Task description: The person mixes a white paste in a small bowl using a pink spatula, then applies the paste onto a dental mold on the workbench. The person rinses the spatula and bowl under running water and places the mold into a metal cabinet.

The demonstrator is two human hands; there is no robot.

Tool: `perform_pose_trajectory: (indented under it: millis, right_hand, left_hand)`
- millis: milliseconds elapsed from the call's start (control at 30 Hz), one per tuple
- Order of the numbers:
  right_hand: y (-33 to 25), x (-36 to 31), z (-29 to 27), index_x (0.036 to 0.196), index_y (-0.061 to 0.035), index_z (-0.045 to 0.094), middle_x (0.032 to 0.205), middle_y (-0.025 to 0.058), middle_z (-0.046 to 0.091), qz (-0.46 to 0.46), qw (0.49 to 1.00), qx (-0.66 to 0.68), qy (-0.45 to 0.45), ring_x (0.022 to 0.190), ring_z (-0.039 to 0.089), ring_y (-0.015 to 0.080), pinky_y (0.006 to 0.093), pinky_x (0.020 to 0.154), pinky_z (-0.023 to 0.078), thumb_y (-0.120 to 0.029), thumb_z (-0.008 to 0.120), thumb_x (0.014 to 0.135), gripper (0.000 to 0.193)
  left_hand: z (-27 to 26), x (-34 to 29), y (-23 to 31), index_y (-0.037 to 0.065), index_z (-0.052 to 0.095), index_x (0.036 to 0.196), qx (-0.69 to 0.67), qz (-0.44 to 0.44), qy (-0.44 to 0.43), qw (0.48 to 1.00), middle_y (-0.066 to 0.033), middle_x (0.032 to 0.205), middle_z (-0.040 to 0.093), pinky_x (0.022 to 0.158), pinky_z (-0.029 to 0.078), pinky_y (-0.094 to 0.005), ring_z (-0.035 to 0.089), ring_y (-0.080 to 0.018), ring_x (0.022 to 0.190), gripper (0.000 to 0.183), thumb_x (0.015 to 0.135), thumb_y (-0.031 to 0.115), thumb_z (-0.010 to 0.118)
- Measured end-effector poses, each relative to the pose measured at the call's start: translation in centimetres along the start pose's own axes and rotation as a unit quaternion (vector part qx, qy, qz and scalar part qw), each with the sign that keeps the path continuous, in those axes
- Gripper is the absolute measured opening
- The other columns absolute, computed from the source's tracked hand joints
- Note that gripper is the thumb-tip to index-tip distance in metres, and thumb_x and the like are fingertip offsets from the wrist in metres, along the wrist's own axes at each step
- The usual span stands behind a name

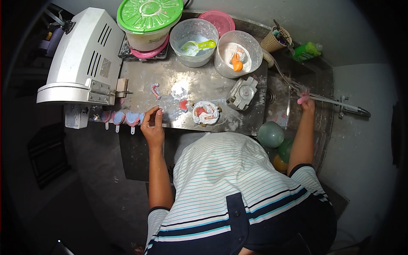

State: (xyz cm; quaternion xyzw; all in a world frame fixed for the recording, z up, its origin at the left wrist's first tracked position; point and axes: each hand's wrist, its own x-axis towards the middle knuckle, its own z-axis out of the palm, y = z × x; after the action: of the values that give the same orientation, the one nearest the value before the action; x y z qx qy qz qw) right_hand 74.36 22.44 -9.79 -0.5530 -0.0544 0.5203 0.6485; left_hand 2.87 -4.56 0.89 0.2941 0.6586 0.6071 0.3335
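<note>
My left hand point(154, 127) is at the front edge of the metal worktop, fingers curled and thumb near the fingertips; whatever may be between them is too small to make out. My right hand point(308, 107) reaches over the sink and grips a small pink object point(302, 99) beside the hose; its kind is unclear. Between the hands, a white plaster mould point(205, 113) with a pink denture form in it lies on the worktop. Left of it are a small pink and red piece point(183, 105) and a curved pink denture piece point(156, 91).
Several impression trays point(119, 118) line the front left edge, by a white machine housing point(80, 55). Behind stand a green-lidded tub point(148, 17) and powder bowls with a green scoop point(199, 44) and an orange scoop point(236, 62). A metal flask point(242, 93) sits near the sink; balloon-like balls point(270, 134) lie below.
</note>
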Motion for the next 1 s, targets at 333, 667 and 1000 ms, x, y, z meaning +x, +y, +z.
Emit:
perform_pose_trajectory:
  millis: [333, 667, 1000]
  right_hand:
    - [1.2, -4.1, 2.1, 0.086, -0.0065, 0.055, 0.072, 0.0064, 0.052, 0.085, 0.982, -0.001, -0.166, 0.053, 0.041, 0.0153, 0.0287, 0.044, 0.033, -0.028, 0.055, 0.097, 0.025]
    - [0.2, -4.8, 3.9, 0.13, 0.0023, 0.053, 0.102, 0.0141, 0.062, 0.06, 0.997, -0.006, -0.051, 0.089, 0.059, 0.0225, 0.0304, 0.08, 0.049, -0.011, 0.055, 0.098, 0.035]
    - [-0.1, -7.6, 4.9, 0.101, -0.0153, 0.059, 0.064, -0.0042, 0.048, 0.083, 0.991, -0.095, -0.036, 0.043, 0.036, 0.0057, 0.0213, 0.041, 0.031, -0.037, 0.064, 0.097, 0.022]
  left_hand:
    - [0.1, 0.4, -0.4, -0.005, 0.065, 0.11, 0.007, 0.001, -0.001, 1.0, -0.0072, 0.098, 0.068, 0.08, 0.052, -0.0244, 0.065, -0.0112, 0.089, 0.017, 0.096, 0.005, 0.063]
    - [0.9, 1.0, -1.9, -0.002, 0.067, 0.11, 0.014, 0.038, -0.035, 0.999, -0.0047, 0.096, 0.069, 0.075, 0.051, -0.023, 0.064, -0.01, 0.085, 0.018, 0.094, 0.005, 0.066]
    - [0.5, 0.9, -1.8, -0.001, 0.066, 0.112, 0.037, 0.035, -0.029, 0.998, -0.0057, 0.097, 0.069, 0.073, 0.051, -0.0235, 0.066, -0.0122, 0.086, 0.02, 0.096, 0.012, 0.066]
